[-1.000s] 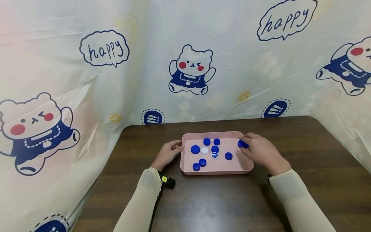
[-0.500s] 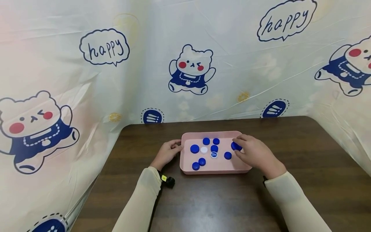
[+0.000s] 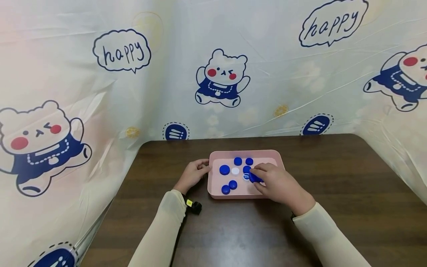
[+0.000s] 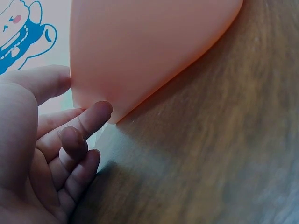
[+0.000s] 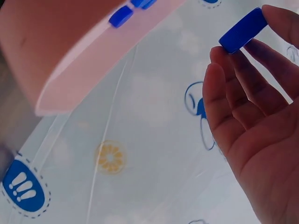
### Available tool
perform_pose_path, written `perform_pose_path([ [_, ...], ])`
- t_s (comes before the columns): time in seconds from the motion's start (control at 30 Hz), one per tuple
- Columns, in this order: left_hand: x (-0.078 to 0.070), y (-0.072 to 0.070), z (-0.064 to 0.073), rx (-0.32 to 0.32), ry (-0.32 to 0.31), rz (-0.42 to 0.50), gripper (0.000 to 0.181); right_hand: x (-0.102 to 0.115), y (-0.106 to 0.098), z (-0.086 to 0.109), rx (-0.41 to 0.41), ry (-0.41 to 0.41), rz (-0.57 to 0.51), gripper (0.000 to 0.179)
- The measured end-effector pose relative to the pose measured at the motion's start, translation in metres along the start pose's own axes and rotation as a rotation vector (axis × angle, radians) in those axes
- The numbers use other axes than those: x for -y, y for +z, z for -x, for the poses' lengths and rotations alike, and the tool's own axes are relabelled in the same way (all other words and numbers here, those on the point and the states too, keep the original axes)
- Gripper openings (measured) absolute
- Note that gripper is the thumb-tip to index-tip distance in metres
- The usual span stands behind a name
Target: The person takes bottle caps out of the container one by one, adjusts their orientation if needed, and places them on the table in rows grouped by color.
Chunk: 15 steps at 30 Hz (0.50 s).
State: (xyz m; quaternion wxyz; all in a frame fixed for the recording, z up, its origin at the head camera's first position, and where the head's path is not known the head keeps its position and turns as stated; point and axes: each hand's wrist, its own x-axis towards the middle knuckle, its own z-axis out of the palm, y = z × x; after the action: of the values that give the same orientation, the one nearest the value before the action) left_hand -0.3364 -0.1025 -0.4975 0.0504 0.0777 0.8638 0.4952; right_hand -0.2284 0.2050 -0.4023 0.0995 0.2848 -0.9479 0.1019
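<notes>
Above the right half of a pink tray (image 3: pixel 213 193), my right hand (image 3: pixel 281 185) pinches a blue bottle cap (image 3: pixel 255 177) between thumb and fingertips. In the right wrist view that cap (image 5: pixel 244 31) is tilted and held up off the tray. My left hand (image 3: pixel 191 175) is at the tray's left end. Its fingers (image 4: pixel 96 116) touch the outside of the tray wall (image 4: pixel 135 51) and are loosely bent. Several smaller and larger blue caps (image 3: pixel 224 170) lie spread in the tray, with a white cap (image 3: pixel 235 171) among them. A printed white-rimmed cap (image 3: pixel 246 177) is partly covered by the held one.
The tray stands on a dark brown wooden table (image 3: pixel 220 230). Behind the table hangs a pale curtain (image 3: pixel 267 74) printed with bears and the word "happy". A black wrist device (image 3: pixel 195 207) sits on the left wrist.
My right hand has carried the held blue cap leftward and nearer, from the tray's right edge to beside the printed cap. The left hand has kept its place at the tray.
</notes>
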Motion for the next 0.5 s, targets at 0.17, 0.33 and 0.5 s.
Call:
perform_pose_path([
  [0.17, -0.002, -0.001, -0.001, -0.003, -0.010, -0.012, 0.041, 0.011, 0.003, -0.002, -0.031, -0.066, 0.004, 0.041],
  [0.33, -0.003, -0.002, -0.001, -0.006, -0.001, -0.009, 0.041, 0.020, 0.009, -0.004, -0.025, -0.113, -0.001, 0.039],
  [0.5, -0.003, -0.002, 0.001, 0.004, -0.006, -0.009, 0.042, 0.027, 0.017, -0.005, -0.045, -0.194, -0.016, 0.037],
])
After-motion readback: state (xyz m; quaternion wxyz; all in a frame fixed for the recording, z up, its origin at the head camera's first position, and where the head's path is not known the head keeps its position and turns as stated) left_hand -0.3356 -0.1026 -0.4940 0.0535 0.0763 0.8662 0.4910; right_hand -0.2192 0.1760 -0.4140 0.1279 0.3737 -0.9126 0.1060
